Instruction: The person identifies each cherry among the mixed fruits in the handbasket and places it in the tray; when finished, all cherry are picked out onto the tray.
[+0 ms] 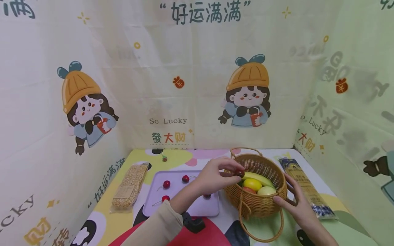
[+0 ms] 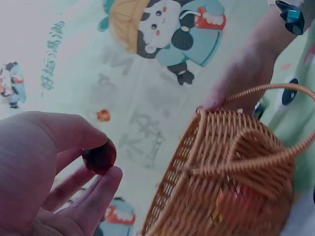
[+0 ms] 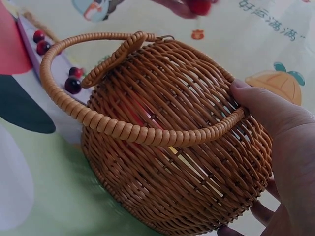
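My left hand point(image 1: 213, 174) pinches a dark red cherry point(image 2: 100, 156) between thumb and fingertips, over the left part of the basket's opening in the head view. The round wicker basket point(image 1: 253, 206) holds a banana point(image 1: 260, 178), a yellow lemon point(image 1: 252, 185), a pale green fruit point(image 1: 266, 191) and a reddish fruit point(image 1: 249, 190) partly hidden by the rim. With its thumb at the rim and fingers round the outer side, my right hand point(image 3: 290, 137) grips the basket. One handle point(image 3: 147, 135) hangs down the near side; the other stands at the back.
Left of the basket lies a lilac tray point(image 1: 147, 205) with several stemmed cherries point(image 1: 166, 184), partly covered by my left forearm. A bag of grain-like pieces point(image 1: 129, 188) sits beyond it. A long, dark-ended packet point(image 1: 304, 186) lies right of the basket. Printed cloth walls enclose the table.
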`<action>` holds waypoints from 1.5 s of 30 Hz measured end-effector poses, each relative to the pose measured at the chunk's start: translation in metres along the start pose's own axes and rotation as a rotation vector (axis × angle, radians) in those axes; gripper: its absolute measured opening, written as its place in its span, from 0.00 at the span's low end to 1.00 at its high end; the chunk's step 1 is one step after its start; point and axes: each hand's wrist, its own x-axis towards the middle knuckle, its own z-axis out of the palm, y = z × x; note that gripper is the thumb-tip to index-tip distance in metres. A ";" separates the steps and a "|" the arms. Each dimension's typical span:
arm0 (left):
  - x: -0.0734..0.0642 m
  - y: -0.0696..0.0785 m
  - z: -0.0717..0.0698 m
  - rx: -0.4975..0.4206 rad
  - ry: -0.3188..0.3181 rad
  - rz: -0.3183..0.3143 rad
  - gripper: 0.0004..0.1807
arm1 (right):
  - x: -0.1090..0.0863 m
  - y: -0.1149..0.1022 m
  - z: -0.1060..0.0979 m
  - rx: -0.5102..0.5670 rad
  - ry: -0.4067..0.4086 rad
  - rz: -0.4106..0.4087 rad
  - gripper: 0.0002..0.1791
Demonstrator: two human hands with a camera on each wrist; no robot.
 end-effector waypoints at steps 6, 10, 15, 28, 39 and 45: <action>-0.036 -0.009 -0.014 -0.011 0.043 -0.075 0.14 | 0.001 0.000 -0.001 0.008 -0.001 -0.004 0.54; -0.059 -0.025 -0.021 0.059 0.074 -0.091 0.13 | 0.001 0.000 0.001 0.012 -0.003 -0.009 0.55; -0.084 -0.052 -0.020 0.203 0.111 -0.086 0.14 | 0.001 0.002 0.000 0.007 -0.006 0.004 0.55; -0.117 -0.104 -0.010 0.227 0.104 -0.191 0.10 | 0.000 0.001 -0.003 0.003 -0.024 0.022 0.54; -0.120 -0.111 -0.008 0.257 0.079 -0.248 0.11 | -0.001 -0.002 0.000 0.003 -0.010 0.002 0.54; -0.121 -0.113 -0.008 0.284 0.076 -0.290 0.09 | -0.002 -0.002 0.001 -0.002 -0.003 -0.007 0.54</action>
